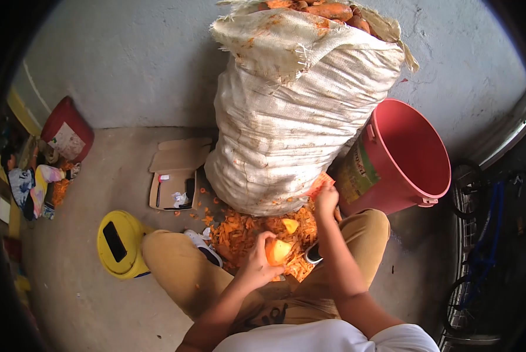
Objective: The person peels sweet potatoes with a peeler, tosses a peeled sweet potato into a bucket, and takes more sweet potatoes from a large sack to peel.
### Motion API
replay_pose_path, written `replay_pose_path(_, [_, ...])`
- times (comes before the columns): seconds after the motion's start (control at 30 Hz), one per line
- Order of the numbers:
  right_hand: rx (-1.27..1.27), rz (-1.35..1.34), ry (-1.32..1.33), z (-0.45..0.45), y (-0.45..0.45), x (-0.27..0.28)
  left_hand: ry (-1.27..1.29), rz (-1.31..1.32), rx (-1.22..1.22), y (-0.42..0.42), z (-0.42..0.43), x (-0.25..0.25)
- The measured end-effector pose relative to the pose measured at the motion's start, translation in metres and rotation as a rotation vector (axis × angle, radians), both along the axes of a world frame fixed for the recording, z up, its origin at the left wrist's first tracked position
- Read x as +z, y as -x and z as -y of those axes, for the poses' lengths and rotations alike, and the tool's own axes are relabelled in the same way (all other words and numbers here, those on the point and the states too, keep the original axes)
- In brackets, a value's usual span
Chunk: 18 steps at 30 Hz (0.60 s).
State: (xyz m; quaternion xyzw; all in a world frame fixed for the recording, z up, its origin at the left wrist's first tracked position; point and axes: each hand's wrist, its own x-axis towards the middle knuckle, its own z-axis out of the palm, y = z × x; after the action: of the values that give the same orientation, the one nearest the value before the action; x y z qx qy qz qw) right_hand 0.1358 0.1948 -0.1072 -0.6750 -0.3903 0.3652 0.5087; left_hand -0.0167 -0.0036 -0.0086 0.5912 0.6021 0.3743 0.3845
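My left hand is wrapped around a thick carrot, its pale yellow-orange end turned up towards me. Just above it is a yellow cut piece, over a heap of orange peelings on the floor between my feet. Out by the lower right side of the big white woven sack, my right hand is closed on a flat orange thing; its kind is not plain to see. Several unpeeled carrots fill the sack's open top.
A red bucket leans right of the sack. An open cardboard box with small items lies left of it. Beside my left knee stands a yellow bucket with a dark phone-like slab on top. A bicycle is far right; another red bucket lies left.
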Motion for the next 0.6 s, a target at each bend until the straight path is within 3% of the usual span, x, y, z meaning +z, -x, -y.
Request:
replay_pose_path(0.03, [0.007,-0.264,-0.097,-0.003,-0.002,0.008,-0.042,0.021,0.027,0.001,0.003,-0.007])
replay_pose_path(0.1, [0.127,-0.273,-0.069,0.009,-0.003,0.029,0.013,0.090,0.100,0.009,0.002,-0.022])
replay_pose_path(0.17, [0.180,-0.460,-0.033,0.024,0.001,0.038,0.073,0.159,0.070,0.011,-0.001,-0.021])
replay_pose_path(0.27, [0.276,-0.441,0.073,0.045,0.003,0.036,0.034,0.374,0.028,0.011,-0.009,-0.058])
replay_pose_path(0.37, [0.330,-0.623,0.124,0.067,0.017,0.046,0.438,0.748,0.035,0.009,-0.010,-0.026])
replay_pose_path(0.47, [0.330,-0.669,0.125,0.073,0.022,0.060,0.520,0.959,0.067,0.012,-0.010,-0.033])
replay_pose_path(0.6, [0.323,-0.662,0.102,0.066,0.021,0.068,0.372,1.089,0.063,0.015,-0.008,-0.039])
